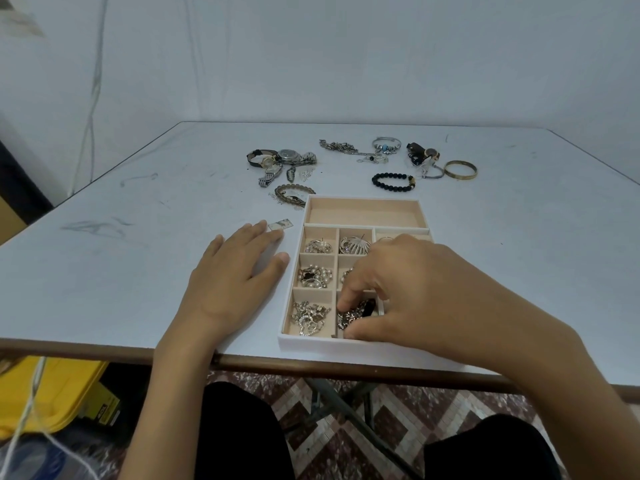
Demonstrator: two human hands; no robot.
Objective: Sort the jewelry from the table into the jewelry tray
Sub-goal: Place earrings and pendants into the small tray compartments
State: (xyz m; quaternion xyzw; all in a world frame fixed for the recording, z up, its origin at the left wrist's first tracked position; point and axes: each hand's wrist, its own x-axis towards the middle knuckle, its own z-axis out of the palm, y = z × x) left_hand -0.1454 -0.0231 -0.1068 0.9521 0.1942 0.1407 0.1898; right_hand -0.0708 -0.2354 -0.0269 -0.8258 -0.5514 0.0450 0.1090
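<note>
Pale counter (138,258); right hand (408,289) fingers (346,301) pinching dark chain (356,315) in jewelry tray's (294,342) near middle cell; left hand (235,282) flat, fingers spread, beside tray.

Soft, even, cool light; faint shadows under hands; wide-angle bending at edges; slightly soft focus.

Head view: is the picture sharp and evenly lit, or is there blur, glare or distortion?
Head view: soft, even light and no glare on the table; faint shadow under the left hand; wide-angle bending at the edges; the far jewelry looks slightly soft.
</note>
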